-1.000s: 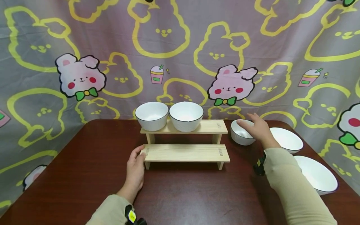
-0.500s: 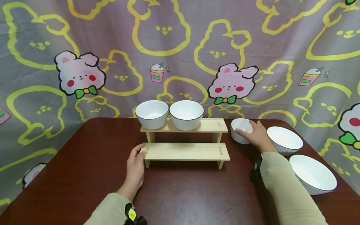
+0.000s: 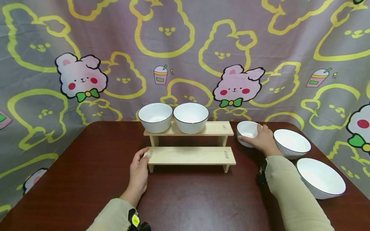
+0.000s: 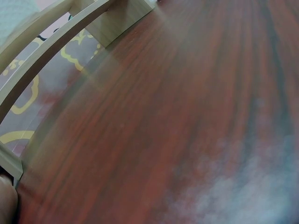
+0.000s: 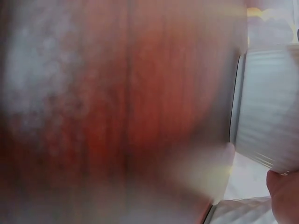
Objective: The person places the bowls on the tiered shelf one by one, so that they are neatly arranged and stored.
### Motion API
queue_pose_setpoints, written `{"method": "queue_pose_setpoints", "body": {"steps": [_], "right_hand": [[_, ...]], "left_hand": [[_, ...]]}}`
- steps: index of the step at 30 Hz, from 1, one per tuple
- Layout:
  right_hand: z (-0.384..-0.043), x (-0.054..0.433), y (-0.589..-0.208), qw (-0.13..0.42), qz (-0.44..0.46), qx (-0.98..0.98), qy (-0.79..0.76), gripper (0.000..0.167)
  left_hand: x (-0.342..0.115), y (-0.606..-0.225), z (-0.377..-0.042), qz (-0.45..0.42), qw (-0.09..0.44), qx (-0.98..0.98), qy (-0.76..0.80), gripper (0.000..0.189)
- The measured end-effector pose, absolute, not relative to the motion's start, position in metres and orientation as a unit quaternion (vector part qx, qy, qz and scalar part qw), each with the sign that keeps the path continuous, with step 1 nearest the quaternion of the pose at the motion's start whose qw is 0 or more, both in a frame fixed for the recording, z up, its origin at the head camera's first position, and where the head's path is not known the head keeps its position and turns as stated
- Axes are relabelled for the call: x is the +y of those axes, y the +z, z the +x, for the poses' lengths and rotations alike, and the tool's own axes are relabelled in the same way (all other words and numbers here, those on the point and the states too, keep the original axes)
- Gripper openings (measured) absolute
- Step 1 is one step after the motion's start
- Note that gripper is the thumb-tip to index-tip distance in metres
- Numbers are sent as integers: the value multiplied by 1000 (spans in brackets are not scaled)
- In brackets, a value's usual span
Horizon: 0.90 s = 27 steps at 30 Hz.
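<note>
A two-step wooden display stand point(image 3: 190, 155) stands mid-table. My left hand point(image 3: 139, 175) grips the left end of its lower step, thumb on top. Two white bowls with dark rims, a left one point(image 3: 155, 118) and a right one point(image 3: 191, 118), sit side by side on the upper step. To the right of the stand, my right hand point(image 3: 262, 139) holds a smaller white bowl point(image 3: 244, 130) by its rim, thumb at the front and fingers at the right side. In the right wrist view, a fingertip point(image 5: 286, 196) touches the ribbed wall of the small bowl point(image 5: 268, 107).
Two larger white bowls, a back one point(image 3: 292, 141) and a front one point(image 3: 321, 178), stand along the right side of the dark red table point(image 3: 202, 199), close to my right forearm. A patterned curtain point(image 3: 185, 64) hangs behind the table.
My right hand has come down from above the small bowl and now holds its rim. The left hand stays at the stand's lower step.
</note>
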State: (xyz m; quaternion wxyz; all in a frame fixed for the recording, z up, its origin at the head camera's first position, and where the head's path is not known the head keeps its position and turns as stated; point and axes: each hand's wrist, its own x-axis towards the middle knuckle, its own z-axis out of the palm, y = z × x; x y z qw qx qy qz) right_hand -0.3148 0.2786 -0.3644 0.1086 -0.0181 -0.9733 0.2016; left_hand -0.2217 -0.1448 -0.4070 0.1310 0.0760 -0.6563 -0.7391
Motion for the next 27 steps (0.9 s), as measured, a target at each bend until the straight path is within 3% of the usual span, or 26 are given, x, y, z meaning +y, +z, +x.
{"method": "queue_pose_setpoints", "body": {"steps": [11,27], "right_hand": [[-311,275,-365,171,-23,-966,193,97],[-311,273,-357,206,-9,-959,193,91]], "left_hand": [[-145,-408,-221,74,137,-656,-738,35],[-146,-410,-221,72,136,-662,-733,35]]}}
